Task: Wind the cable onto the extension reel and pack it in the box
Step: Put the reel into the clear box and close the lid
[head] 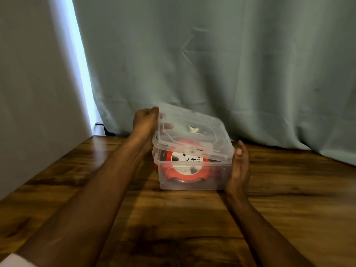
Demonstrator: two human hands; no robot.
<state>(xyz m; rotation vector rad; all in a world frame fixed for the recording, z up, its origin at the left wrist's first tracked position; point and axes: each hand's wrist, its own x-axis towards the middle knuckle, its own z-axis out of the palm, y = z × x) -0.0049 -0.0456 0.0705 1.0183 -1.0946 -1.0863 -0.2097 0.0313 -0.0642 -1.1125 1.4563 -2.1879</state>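
Lid going on, reel already boxed.
Left hand [145, 119] pinches the lid [189, 132] at its raised far-left corner; reel [185, 164] lies flat inside the box [194, 182], mid-tabletop [173, 228]; right hand [239, 166], fingers apart, braces the box's right wall.

Looked like home room. Wood-grain worktop [77, 180] stood against long grey-green curtain [231, 64] hanging to worktop's far edge. Left of curtain, plain pale wall [28, 83], strip of daylight between. No shop or lab fittings visible.
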